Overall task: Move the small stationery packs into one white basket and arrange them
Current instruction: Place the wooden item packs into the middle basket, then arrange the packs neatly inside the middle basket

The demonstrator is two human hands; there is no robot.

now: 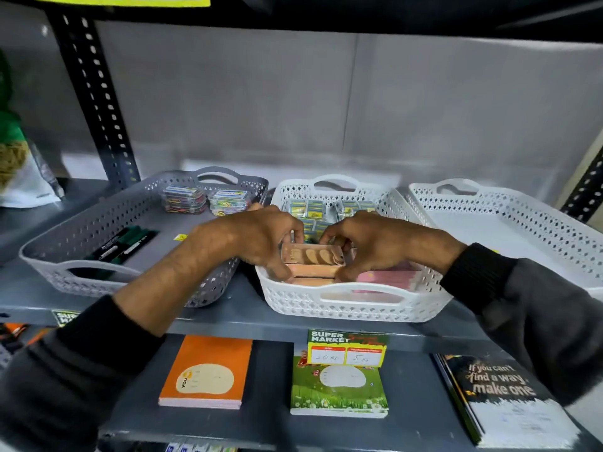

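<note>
- Both hands, left hand (261, 236) and right hand (368, 239), clasp the peach pack (311, 256) by its short ends, one grip each.
- Its long axis runs left-right, directly above the stack (311, 275) in the middle white basket (352, 308).

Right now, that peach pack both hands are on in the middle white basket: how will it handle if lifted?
The peach pack looks boxy and flat-sided, so probably stiff and unlikely to roll. Its glossy wrap may be slippery. The left hand and right hand pinch its ends, suggesting it is light.

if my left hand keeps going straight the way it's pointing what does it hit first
Probably the right hand. The left hand points rightward across the peach pack both are holding in the middle white basket; depth is hard to judge.
</note>
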